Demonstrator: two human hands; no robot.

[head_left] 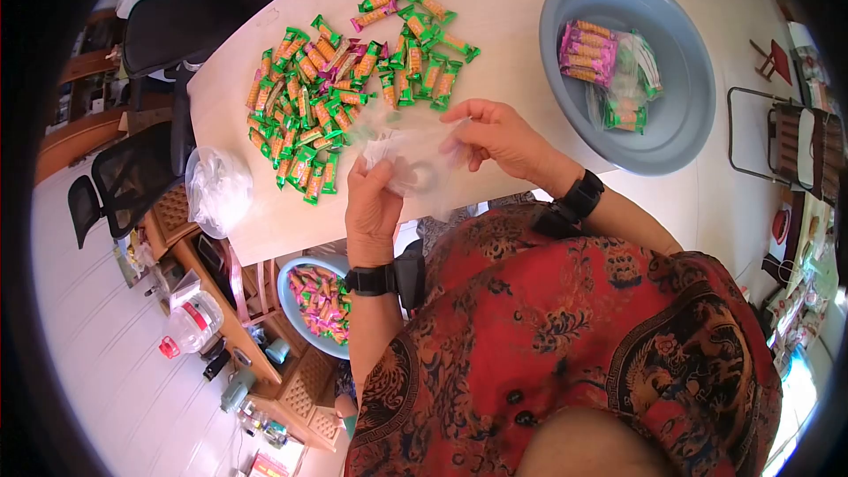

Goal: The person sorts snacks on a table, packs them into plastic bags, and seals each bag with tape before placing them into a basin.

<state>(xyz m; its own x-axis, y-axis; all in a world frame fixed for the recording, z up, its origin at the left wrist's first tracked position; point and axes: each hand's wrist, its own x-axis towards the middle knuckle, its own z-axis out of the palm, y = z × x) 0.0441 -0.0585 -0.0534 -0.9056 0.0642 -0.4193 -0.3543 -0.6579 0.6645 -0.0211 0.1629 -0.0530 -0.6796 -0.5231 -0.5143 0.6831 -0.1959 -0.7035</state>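
A clear plastic bag (430, 146) spans the space between my two hands over the near side of the table. My left hand (374, 199) is closed on the bag's left side, thumb on top. With bent fingers, my right hand (503, 140) pinches the bag's right edge. Something whitish shows through the plastic near my left fingers, too blurred to name. Just beyond the bag lies a heap of small wrapped snack sticks (305, 97), mostly in green wrappers with some purple ones.
At the right, a blue-grey basin (693, 124) holds bagged snack sticks (586, 51). A tub of clear plastic bags (217, 190) stands at the table's left edge. Below it, another basin (293, 305) contains many wrapped sticks. Black chairs (132, 177) are at the left.
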